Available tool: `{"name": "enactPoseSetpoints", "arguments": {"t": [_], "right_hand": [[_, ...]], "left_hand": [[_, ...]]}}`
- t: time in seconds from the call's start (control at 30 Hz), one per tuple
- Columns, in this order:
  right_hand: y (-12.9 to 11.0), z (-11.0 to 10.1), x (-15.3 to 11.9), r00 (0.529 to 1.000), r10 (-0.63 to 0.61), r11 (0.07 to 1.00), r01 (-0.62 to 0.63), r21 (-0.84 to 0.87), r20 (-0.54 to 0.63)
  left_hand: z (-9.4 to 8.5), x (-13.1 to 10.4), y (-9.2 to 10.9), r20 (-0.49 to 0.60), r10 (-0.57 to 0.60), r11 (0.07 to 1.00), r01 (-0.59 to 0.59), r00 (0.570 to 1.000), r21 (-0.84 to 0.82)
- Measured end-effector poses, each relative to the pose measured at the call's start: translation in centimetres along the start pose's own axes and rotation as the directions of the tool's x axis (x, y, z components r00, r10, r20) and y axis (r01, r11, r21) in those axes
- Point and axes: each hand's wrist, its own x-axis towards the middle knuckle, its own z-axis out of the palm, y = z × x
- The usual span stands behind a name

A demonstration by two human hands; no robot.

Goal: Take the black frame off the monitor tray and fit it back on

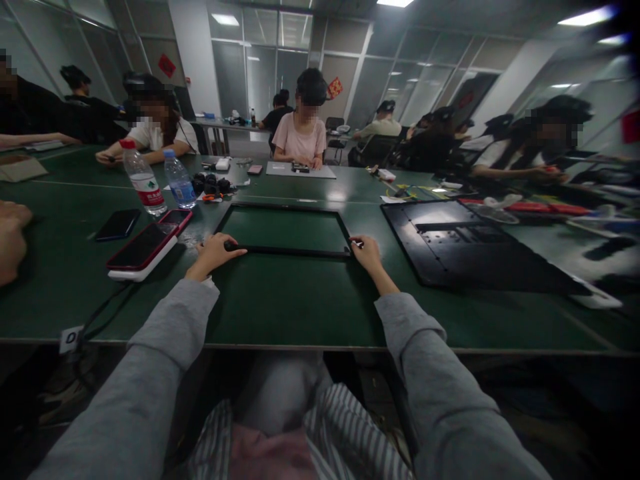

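Note:
A thin black rectangular frame, like a screen bezel, lies on the green table before me, its middle open to the tabletop. My left hand grips its near left corner, thumb laid along the near bar and fingers curled at the side. At the near right corner, my right hand pinches the frame between thumb and fingers. To the right rests a large black panel with a recessed middle section, perhaps a screen's back cover. Neither hand touches that panel.
Left of the frame are a red-edged phone on a white block, a dark phone and two water bottles, one red-capped, one blue-capped. Black round items sit behind. Another person's hand is at far left. Several people sit around.

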Motion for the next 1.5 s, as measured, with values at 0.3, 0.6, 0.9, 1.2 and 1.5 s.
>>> {"name": "enactPoseSetpoints", "arguments": {"t": [0.3, 0.6, 0.9, 1.2, 1.5], "right_hand": [[-1.5, -0.8, -0.5, 0.998, 0.032, 0.999, -0.034, 0.035, 0.056], [-1.2, -0.7, -0.4, 0.997, 0.027, 0.991, -0.036, 0.129, 0.073], [-0.5, -0.6, -0.2, 0.994, -0.009, 0.995, -0.002, 0.102, 0.105], [-0.9, -0.6, -0.5, 0.993, 0.002, 0.999, -0.008, 0.051, 0.120], [-1.4, -0.8, -0.7, 0.996, 0.004, 0.994, -0.014, 0.104, 0.092]], "left_hand": [[0.5, 0.1, 0.5, 0.006, -0.084, 0.996, 0.084, 0.996, -0.012], [0.7, 0.4, -0.1, -0.004, -0.143, 0.988, 0.143, 0.990, 0.057], [0.8, 0.0, 0.2, -0.005, 0.008, 0.996, -0.008, 1.000, 0.092], [1.1, -0.1, -0.2, 0.038, 0.048, 0.982, -0.054, 0.998, 0.181], [1.0, 0.3, -0.8, 0.098, 0.040, 0.987, -0.055, 0.994, 0.148]]}}
